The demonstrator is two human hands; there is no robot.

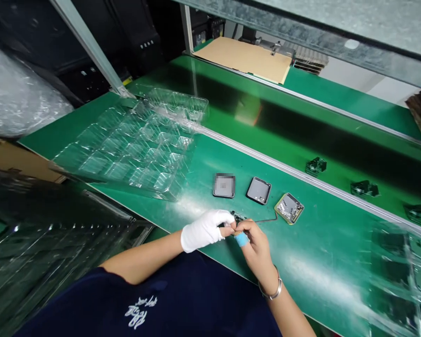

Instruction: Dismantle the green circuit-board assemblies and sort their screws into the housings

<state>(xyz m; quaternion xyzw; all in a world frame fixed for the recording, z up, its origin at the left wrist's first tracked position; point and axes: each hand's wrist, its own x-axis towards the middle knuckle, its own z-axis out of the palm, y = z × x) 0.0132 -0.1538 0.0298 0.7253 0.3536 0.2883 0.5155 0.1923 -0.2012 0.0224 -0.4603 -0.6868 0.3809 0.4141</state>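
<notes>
My left hand, in a white glove with bare fingertips, meets my right hand over the green bench. Both sets of fingers are pinched together around a small dark part, most of it hidden by the fingertips. Blue tape wraps a digit of my right hand. A thin dark rod with a bent end lies just beyond my right hand. Beyond the hands lie three square shells: a grey one at left, another grey one in the middle, and a yellow-edged one holding small metal pieces.
Clear plastic trays cover the bench's left side. A metal rail crosses behind the shells, with dark part clusters beyond it. Another tray with dark pieces sits at right. Metal shelving hangs overhead.
</notes>
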